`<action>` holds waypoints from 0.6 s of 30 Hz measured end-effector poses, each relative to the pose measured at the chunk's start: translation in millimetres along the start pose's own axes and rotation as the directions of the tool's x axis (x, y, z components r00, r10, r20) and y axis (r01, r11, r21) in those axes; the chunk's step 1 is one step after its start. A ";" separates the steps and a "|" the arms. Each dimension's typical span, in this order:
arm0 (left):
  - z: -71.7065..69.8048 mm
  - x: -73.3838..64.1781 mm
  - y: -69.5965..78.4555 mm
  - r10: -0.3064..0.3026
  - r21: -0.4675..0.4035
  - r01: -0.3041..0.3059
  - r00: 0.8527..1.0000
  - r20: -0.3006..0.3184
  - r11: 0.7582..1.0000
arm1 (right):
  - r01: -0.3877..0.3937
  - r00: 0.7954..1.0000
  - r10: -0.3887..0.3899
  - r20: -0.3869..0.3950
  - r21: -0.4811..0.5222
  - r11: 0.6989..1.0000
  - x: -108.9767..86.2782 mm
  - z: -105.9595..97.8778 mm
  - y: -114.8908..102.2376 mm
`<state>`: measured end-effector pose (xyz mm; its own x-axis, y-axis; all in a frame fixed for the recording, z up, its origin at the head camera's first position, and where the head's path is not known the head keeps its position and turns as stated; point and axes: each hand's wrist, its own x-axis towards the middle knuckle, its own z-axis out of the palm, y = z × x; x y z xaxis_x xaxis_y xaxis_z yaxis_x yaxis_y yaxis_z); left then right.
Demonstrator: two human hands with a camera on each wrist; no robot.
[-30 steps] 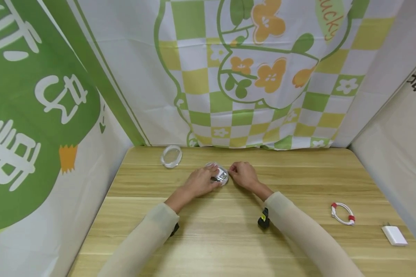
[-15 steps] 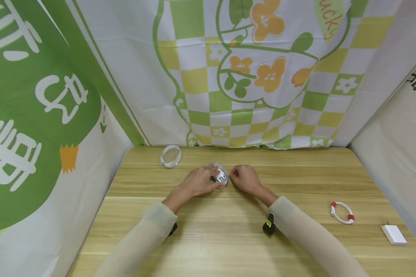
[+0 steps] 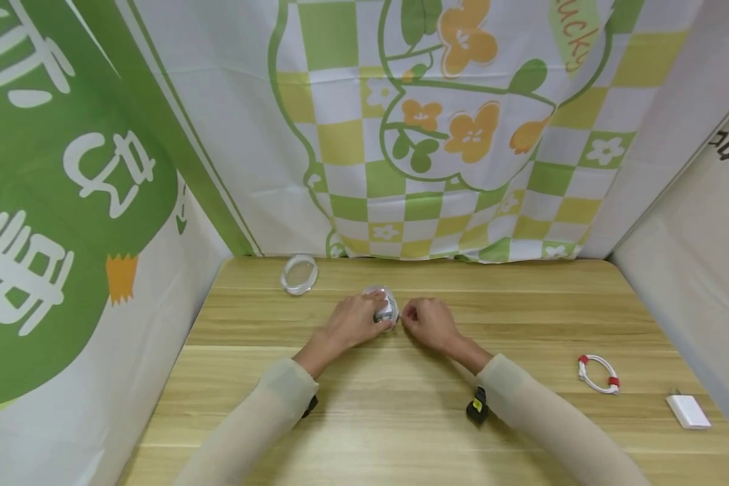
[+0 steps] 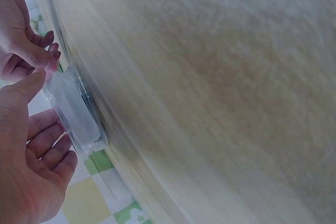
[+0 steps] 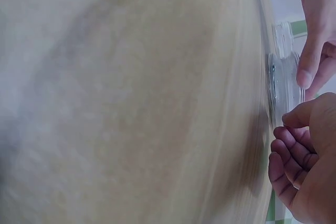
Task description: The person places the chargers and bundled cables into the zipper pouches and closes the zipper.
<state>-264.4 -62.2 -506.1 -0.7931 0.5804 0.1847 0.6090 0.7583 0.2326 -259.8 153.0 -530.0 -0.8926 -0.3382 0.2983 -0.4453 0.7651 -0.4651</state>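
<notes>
- Ring (image 3: 300, 274), clear and round, lies near the far edge of the bench (image 3: 395, 418), apart from both hands.
- Left hand (image 3: 352, 320) has its grip narrow, thumb and fingers holding the case (image 3: 391, 297).
- Case, clear and rounded, sits between the hands; the step seems to be steadying it while its edge is worked.
- Right hand (image 3: 431, 324) has its grip narrow at the case's edge, fingers curled; whether it pinches anything there cannot be told. The next move probably calls for a fine fingertip hold on that edge, the left hand staying firm.
- Cable (image 3: 598, 374), coiled with red ties, and charger (image 3: 689, 412) lie untouched at the right.
- Left wrist view shows the left fingers around the case and a dark part at its side; the head view hides those fingers. Right wrist view shows the right palm and curled fingers, which the head view mostly conceals.
</notes>
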 end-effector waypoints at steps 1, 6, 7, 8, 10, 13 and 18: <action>0.4 -0.4 -0.3 0.004 0.003 -0.004 1.000 -0.002 1.000 | 0.005 1.000 -0.005 -0.001 0.003 1.000 -0.6 0.3 -0.9; 1.2 -1.5 -1.3 0.012 0.030 -0.012 1.000 0.005 0.999 | 0.013 1.000 -0.014 0.027 0.023 1.000 -2.8 2.1 -5.1; 1.3 -1.5 -1.4 0.013 0.033 -0.013 1.000 0.006 0.999 | 0.013 0.999 -0.014 0.039 0.030 0.999 -3.2 2.3 -5.9; 1.4 -1.4 -1.4 0.013 0.036 -0.013 1.000 0.007 0.999 | 0.013 0.999 -0.015 0.050 0.036 0.999 -3.7 2.6 -6.7; 1.6 -1.5 -1.4 0.013 0.035 -0.014 1.000 0.007 0.999 | 0.013 0.998 -0.016 0.066 0.048 0.999 -4.5 3.2 -7.9; 2.1 -1.4 -1.2 0.009 0.028 -0.009 1.000 0.010 1.000 | 0.014 0.998 -0.017 0.067 0.056 0.998 -5.6 3.9 -8.4; 4.5 -1.7 -2.1 0.018 0.011 -0.018 1.000 -0.012 1.000 | 0.004 0.998 -0.007 0.057 0.050 0.999 -5.6 4.6 -6.3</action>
<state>-264.3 -63.5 -511.2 -0.7818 0.5903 0.2007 0.6231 0.7510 0.2186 -252.3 147.5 -532.6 -0.8919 -0.3742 0.2539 -0.4522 0.7353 -0.5048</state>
